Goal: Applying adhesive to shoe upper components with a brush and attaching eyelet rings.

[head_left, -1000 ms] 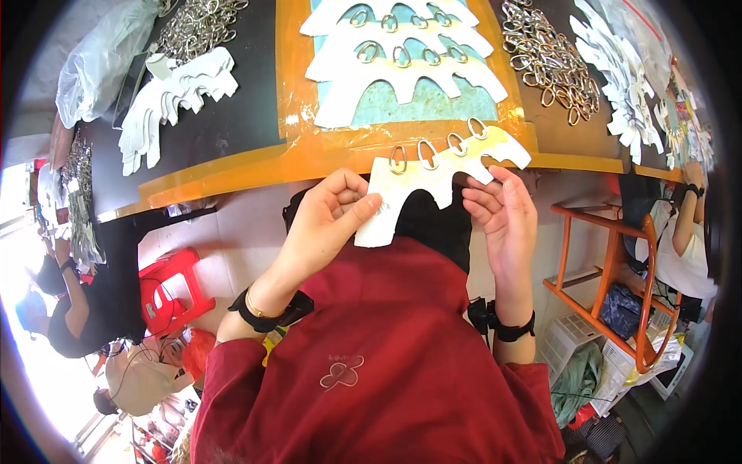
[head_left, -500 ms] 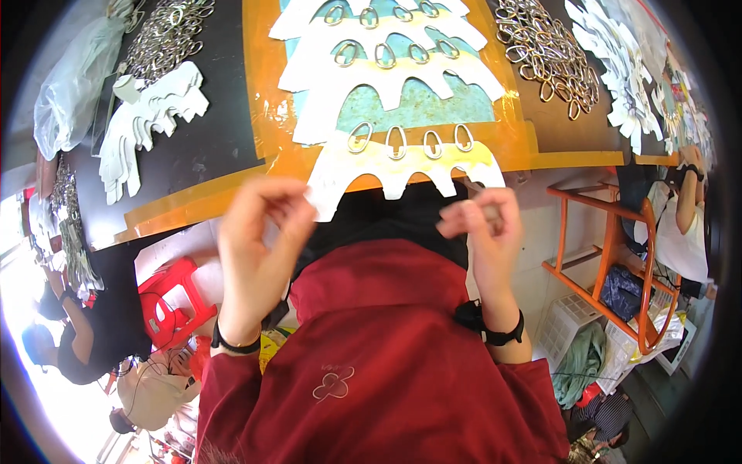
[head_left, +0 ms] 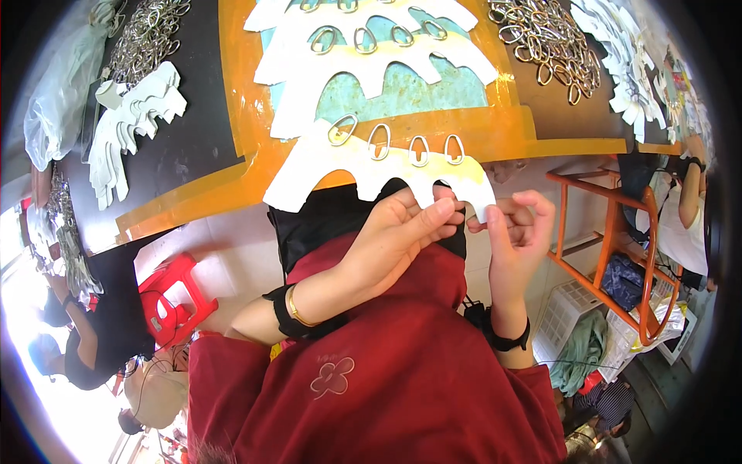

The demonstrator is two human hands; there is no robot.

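Closest to me, a white leather-like piece (head_left: 305, 166) with curved tabs reaches over the table's near edge. Its upper band is yellowish, and several oval metal rings (head_left: 372, 144) lie along it. My left hand (head_left: 390, 243) pinches a tab right of the middle between thumb and fingers. At the right end, my right hand (head_left: 519, 232) has the last tab between thumb and fingers. Further back, more white pieces (head_left: 363, 66) of the same shape overlap in rows, with metal rings on them.
Heaps of metal rings lie at the back left (head_left: 147, 39) and back right (head_left: 545, 46). White pieces are stacked left (head_left: 135, 116) and right (head_left: 618, 62). Orange tape (head_left: 185, 197) lines the table edge. A red stool (head_left: 178, 298) and an orange metal frame (head_left: 599, 240) stand below. Other people sit nearby.
My left hand has moved right, from the piece's left end to a tab near its right end. My right hand has closed on the end tab, and that end now bends downward.
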